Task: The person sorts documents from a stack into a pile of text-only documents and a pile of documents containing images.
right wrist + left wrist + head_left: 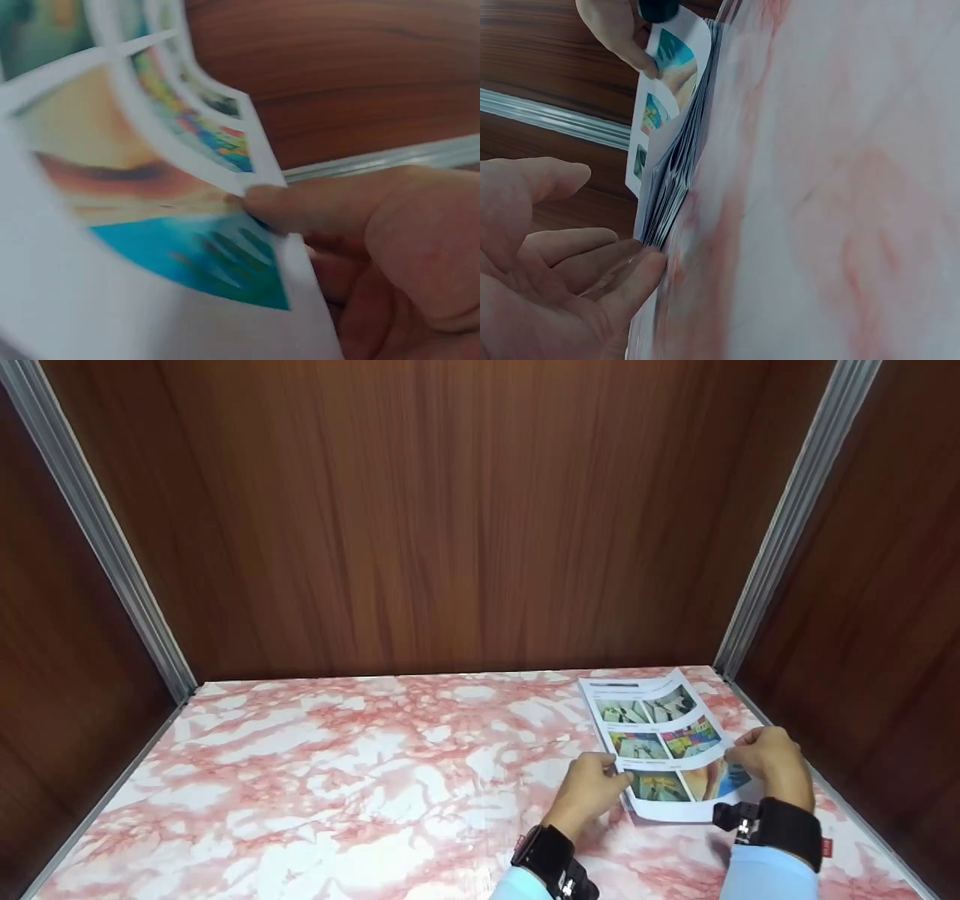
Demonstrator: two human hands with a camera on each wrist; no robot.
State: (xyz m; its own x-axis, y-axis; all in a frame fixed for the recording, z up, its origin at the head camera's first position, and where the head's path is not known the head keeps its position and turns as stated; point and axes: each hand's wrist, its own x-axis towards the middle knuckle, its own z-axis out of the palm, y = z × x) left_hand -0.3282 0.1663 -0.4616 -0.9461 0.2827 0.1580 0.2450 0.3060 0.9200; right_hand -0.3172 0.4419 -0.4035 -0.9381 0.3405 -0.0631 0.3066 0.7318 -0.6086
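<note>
A stack of printed paper sheets lies on the right part of the table, its top sheet bearing several colour photos and curving upward on the right. My right hand pinches the right edge of the top sheet; in the right wrist view its thumb lies on the print, with the other fingers behind the paper. On the opposite side, my left hand touches the stack's left edge. The left wrist view shows the layered paper edges slightly spread at that hand's fingertips, the thumb standing apart from them.
The table has a red-and-white marbled cover. Brown wood-grain panels rise behind it and on both sides, with metal posts at the corners. Black straps with cameras sit on both wrists, above light blue sleeves.
</note>
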